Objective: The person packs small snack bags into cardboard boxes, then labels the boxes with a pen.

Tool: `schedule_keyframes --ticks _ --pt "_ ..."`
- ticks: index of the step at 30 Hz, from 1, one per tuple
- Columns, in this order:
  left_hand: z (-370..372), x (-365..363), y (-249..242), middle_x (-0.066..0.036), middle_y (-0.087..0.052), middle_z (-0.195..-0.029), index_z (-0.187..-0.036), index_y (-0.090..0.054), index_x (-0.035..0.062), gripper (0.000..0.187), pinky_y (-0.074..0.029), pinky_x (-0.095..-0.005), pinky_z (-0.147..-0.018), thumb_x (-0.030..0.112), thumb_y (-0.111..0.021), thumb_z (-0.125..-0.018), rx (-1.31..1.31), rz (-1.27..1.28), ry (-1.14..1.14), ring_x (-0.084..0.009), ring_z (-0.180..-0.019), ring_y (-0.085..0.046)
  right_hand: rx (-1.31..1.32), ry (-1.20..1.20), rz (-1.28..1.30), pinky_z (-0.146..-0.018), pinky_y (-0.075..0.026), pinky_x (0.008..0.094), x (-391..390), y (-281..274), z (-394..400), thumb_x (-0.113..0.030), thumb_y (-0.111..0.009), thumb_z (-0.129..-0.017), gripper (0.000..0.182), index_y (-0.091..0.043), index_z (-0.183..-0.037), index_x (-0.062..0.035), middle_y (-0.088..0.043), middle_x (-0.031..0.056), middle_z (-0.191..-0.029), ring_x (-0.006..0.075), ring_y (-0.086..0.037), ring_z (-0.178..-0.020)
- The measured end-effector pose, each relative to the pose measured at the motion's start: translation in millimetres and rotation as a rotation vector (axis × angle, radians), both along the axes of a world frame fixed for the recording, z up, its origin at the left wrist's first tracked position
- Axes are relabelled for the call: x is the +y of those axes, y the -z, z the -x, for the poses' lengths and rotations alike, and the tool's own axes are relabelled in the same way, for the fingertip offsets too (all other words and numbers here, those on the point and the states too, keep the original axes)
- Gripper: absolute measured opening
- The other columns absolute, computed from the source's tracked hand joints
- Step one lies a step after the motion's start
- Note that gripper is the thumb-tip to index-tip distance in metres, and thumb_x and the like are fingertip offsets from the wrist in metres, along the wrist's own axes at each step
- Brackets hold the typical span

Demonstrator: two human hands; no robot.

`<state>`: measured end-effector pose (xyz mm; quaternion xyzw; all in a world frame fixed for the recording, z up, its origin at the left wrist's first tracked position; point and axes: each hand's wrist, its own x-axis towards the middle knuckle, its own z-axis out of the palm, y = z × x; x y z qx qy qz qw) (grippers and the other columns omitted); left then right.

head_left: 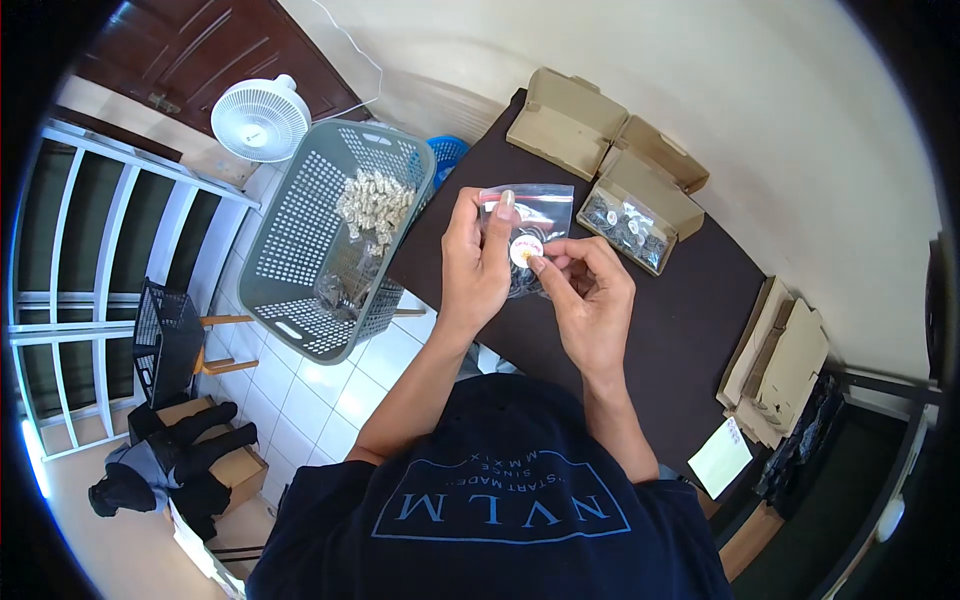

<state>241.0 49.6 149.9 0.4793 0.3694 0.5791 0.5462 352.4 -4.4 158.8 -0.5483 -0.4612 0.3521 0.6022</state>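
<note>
Left hand (476,258) is gripping a clear plastic bag (545,213), likely slippery, best held high, as right hand (594,288) is pinching its round white sticker (523,249).

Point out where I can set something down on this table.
Widest bare patch: the dark table between the right hand, the filled box and the folded cardboard. A narrow strip shows between the held bag and the plain box. Crowded: the wall side and right end.
</note>
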Motion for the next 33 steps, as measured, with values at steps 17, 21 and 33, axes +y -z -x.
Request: schedule_keyframes --ticks 17,21,33 --pt "11.8 8.7 3.4 -0.005 -0.063 -0.088 -0.096 -0.054 0.0015 0.01 -0.05 -0.0232 -0.068 0.008 -0.062 -0.094 -0.158 0.27 0.202 -0.007 -0.08 -0.061 -0.168 -0.107 -0.111 -0.057 -0.042 0.026 0.9 -1.4 -4.4 0.005 -0.066 -0.082 0.006 -0.062 -0.087 0.0031 -0.058 0.0079 -0.082 0.0127 -0.053 -0.065" --pt "12.0 7.7 5.1 -0.006 -0.063 -0.088 -0.095 -0.054 0.0017 0.009 -0.051 -0.0236 -0.068 0.007 -0.061 -0.094 -0.132 0.262 0.178 -0.0082 -0.08 -0.062 -0.117 -0.172 -0.11 -0.059 -0.041 0.0254 -0.7 -2.5 -6.9 0.005 -0.065 -0.083 0.007 -0.061 -0.087 0.0026 -0.056 0.0069 -0.081 0.012 -0.051 -0.066" --pt "13.3 4.0 -2.4 -0.009 -0.065 -0.093 -0.109 -0.057 -0.0027 0.026 -0.052 -0.0238 -0.071 0.021 -0.056 -0.099 0.106 0.136 0.157 -0.0114 -0.083 -0.065 -0.003 -0.172 0.091 -0.061 -0.04 0.0253 5.3 -6.2 -10.1 0.001 -0.064 -0.085 0.003 -0.061 -0.086 0.0015 -0.054 0.0041 -0.076 0.0091 -0.048 -0.067"
